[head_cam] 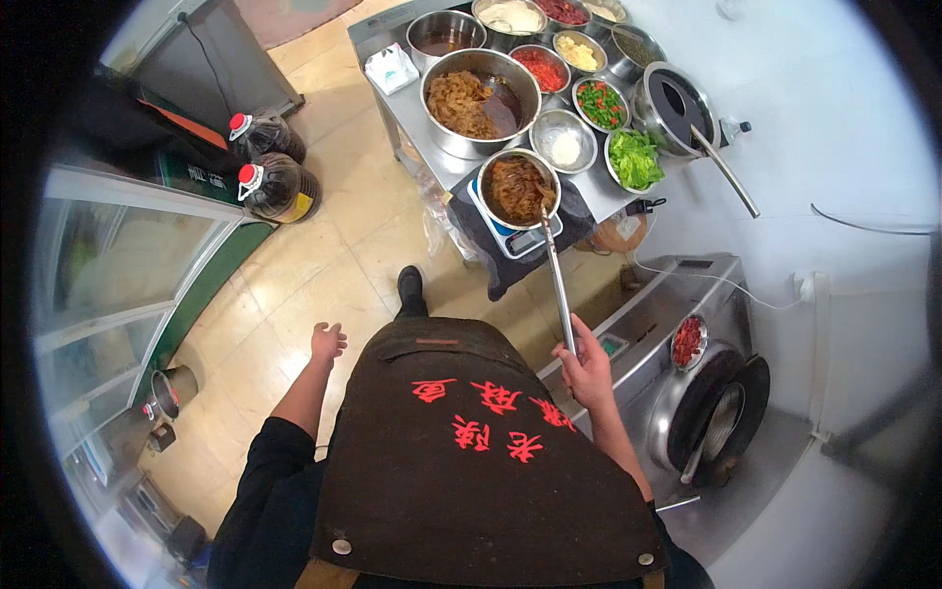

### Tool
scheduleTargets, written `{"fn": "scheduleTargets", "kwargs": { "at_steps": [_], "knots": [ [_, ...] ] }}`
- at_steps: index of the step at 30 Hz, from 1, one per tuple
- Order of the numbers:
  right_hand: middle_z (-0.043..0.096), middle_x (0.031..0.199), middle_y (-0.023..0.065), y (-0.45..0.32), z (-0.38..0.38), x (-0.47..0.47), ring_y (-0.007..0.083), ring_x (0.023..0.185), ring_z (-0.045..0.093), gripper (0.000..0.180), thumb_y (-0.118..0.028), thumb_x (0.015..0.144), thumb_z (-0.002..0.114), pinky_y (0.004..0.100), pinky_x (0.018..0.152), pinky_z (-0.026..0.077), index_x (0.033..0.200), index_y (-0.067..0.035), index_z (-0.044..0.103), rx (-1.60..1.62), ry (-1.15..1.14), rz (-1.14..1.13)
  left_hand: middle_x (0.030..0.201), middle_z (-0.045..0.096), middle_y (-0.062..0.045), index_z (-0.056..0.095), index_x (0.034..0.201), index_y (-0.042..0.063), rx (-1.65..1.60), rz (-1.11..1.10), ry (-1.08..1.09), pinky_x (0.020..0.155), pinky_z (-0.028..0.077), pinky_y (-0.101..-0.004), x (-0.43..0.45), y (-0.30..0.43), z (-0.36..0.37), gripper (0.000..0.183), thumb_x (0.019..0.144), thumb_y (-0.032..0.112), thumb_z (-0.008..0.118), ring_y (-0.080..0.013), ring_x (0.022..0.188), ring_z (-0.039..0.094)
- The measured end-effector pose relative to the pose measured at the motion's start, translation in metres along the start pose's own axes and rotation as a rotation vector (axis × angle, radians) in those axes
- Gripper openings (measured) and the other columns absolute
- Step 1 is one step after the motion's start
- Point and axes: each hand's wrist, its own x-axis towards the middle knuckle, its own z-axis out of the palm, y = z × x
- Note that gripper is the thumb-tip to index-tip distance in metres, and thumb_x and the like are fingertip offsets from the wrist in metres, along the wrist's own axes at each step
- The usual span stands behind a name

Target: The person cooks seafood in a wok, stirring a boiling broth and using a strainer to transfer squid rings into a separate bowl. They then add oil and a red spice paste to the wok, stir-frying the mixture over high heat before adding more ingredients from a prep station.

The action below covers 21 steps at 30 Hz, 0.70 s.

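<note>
My right hand (586,368) is closed around the end of a long metal ladle handle (557,283). The ladle's far end lies in a steel bowl of brown, saucy food (517,188). That bowl rests on a white and blue kitchen scale (524,241), which stands on a dark cloth (503,274) at the table's corner. My left hand (328,343) hangs over the floor at my left, fingers apart and holding nothing. Behind the scale stands a large steel pot (482,143) with brown shredded food in dark liquid. A bowl with white powder (564,140) is beside it.
More bowls hold chopped red pepper (543,70), mixed peppers (602,104) and green leaves (634,159). A pot of dark liquid (675,109) has a ladle in it. At right stands a steel stove with a wok (725,423). Large bottles (280,188) stand on the floor at left.
</note>
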Motion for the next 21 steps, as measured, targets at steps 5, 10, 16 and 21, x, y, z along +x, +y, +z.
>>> {"fn": "scheduleTargets", "kwargs": {
  "at_steps": [5,10,16,21],
  "knots": [
    [0.063,0.087,0.014,0.007,-0.007,0.002,0.0216,0.073,0.064,0.056,-0.001,0.085,0.059,0.033,0.072,0.052,0.139,-0.006,0.044,-0.71,0.137,-0.348,0.081,0.063,-0.012,0.032,0.135,0.004,0.001,-0.003,0.004,0.048,0.042,-0.0291,0.0,-0.004,0.001,0.055,0.09,0.023,0.058,-0.0164,0.057,0.056],
    [0.063,0.087,0.0065,0.026,-0.022,0.006,0.0108,0.058,0.055,0.06,0.001,0.086,0.057,0.0249,0.054,0.045,0.142,-0.008,0.04,-0.679,0.132,-0.452,0.083,0.063,-0.012,0.032,0.136,0.003,-0.01,0.046,-0.026,0.049,0.043,-0.029,-0.006,0.007,0.008,0.057,0.09,0.024,0.058,-0.0163,0.06,0.057],
    [0.06,0.092,0.0099,-0.012,-0.023,-0.004,0.0045,0.043,0.042,0.063,0.006,0.088,0.048,0.0193,0.035,0.035,0.146,-0.008,0.031,0.143,0.018,0.009,0.083,0.064,-0.014,0.032,0.134,0.001,-0.033,0.055,-0.011,0.045,0.042,-0.0272,-0.01,0.014,0.006,0.056,0.09,0.022,0.058,-0.0168,0.059,0.058],
    [0.061,0.092,0.0096,-0.059,-0.025,0.023,0.005,0.042,0.041,0.063,0.004,0.087,0.05,0.0201,0.034,0.035,0.146,-0.008,0.031,0.262,-0.099,-0.064,0.082,0.063,-0.013,0.032,0.134,0.002,-0.028,0.01,-0.005,0.044,0.042,-0.0266,-0.008,0.0,-0.002,0.056,0.089,0.022,0.059,-0.0166,0.058,0.057]
  ]
}}
